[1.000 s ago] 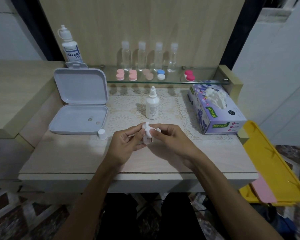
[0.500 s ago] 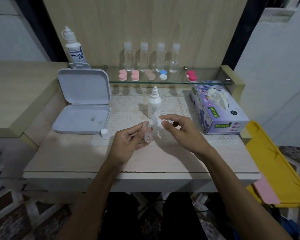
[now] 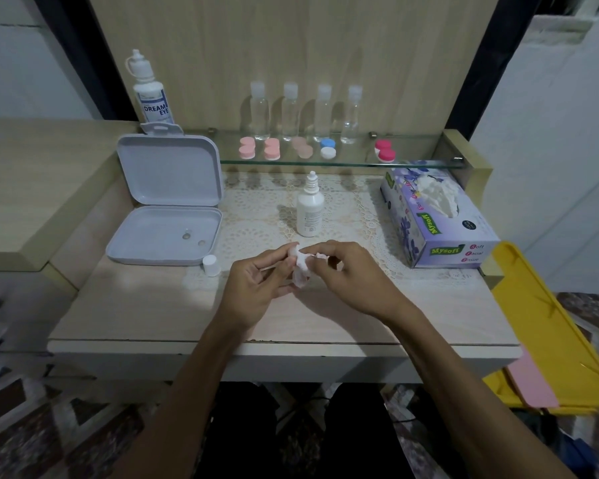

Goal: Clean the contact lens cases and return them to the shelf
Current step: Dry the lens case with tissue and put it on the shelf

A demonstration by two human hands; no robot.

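Looking down from head height, two bare forearms reach over a pale wooden table (image 3: 153,316) and meet just above its middle. The left hand (image 3: 253,288) and the right hand (image 3: 353,278) both have curled fingers pinching a crumpled white tissue (image 3: 301,267) between them; a contact lens case may be wrapped inside, but it cannot be made out. Just behind the hands a small white dropper bottle (image 3: 310,207) stands upright on a lace mat (image 3: 256,216), with its cap off. To the left an open grey hinged box (image 3: 166,202) lies on the table, its lid leaning upright, and a small white cap (image 3: 211,265) stands just in front of its right corner. To the right sits a purple tissue box (image 3: 436,219) with tissue poking out of its top. A glass shelf (image 3: 353,163) runs along the back, carrying five lens cases in a row: two pink cases (image 3: 259,148), a beige case (image 3: 302,147), a blue and white case (image 3: 327,148) and, further right, a red case (image 3: 385,151). Four clear bottles (image 3: 306,112) stand behind them. A larger lens solution bottle (image 3: 149,91) stands at the shelf's left end. A yellow tray (image 3: 550,326) sits beside the table on the right.
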